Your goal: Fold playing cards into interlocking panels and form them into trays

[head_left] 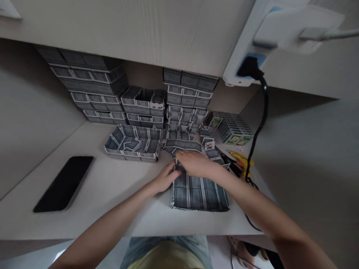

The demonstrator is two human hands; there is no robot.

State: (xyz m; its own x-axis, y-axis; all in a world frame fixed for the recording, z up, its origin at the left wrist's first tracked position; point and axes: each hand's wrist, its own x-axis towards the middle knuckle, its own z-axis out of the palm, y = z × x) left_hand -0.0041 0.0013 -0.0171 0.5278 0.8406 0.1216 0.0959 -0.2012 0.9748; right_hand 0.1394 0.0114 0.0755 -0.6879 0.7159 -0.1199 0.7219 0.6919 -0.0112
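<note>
A flat box made of folded playing cards (196, 192), patterned grey backs outward, lies near the table's front edge. My left hand (166, 177) grips its far left corner, thumb on top and fingers along the left side. Over that same corner, my right hand (193, 163) is closed with its fingertips pressed on the edge; what exactly lies under them is hidden. Just beyond my hands is a strip of joined cards (183, 145). To the left stands an open card tray (133, 155) with loose folded cards inside.
Stacked card boxes (98, 87) line the back, beside another tall stack (189, 91). Clear cases (235, 129) sit at back right. A yellow-handled tool (241, 160) and black cable (262, 116) are on the right. A phone (64, 183) lies left. A power strip (244, 56) hangs above.
</note>
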